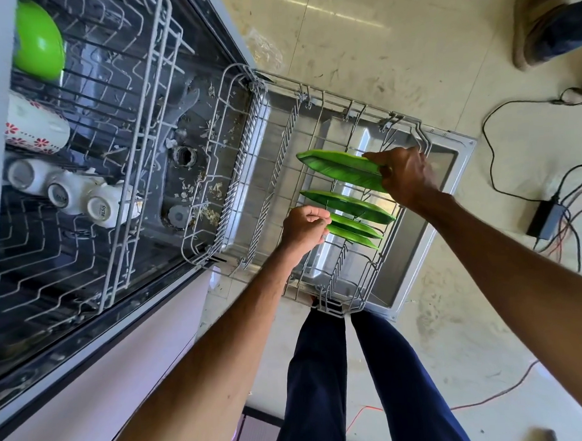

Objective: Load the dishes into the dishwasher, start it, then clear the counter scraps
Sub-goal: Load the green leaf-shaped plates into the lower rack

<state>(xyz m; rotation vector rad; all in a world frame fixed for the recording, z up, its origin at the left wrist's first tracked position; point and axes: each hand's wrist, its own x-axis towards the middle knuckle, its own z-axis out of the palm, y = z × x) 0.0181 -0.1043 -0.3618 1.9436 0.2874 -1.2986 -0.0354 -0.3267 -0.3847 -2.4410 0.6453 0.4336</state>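
1. The right hand point(406, 177) has its grip closed on the end of a green plate point(340, 169), held on edge over the lower rack point(246, 149)
2. The left hand point(305, 228) is curled shut on the near ends of two more plates point(353, 229) standing in the rack
3. A fourth plate point(347, 206) stands between
4. The upper rack point(139, 137) holds a green bowl point(38, 41) and white cups point(65, 193)

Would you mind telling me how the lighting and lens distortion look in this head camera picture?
Head view: bright even daylight, with a glare streak on the floor; wide-angle bending curves the dishwasher edges and stretches both forearms; the green plates and lower rack are sharp; the right hand is slightly soft.
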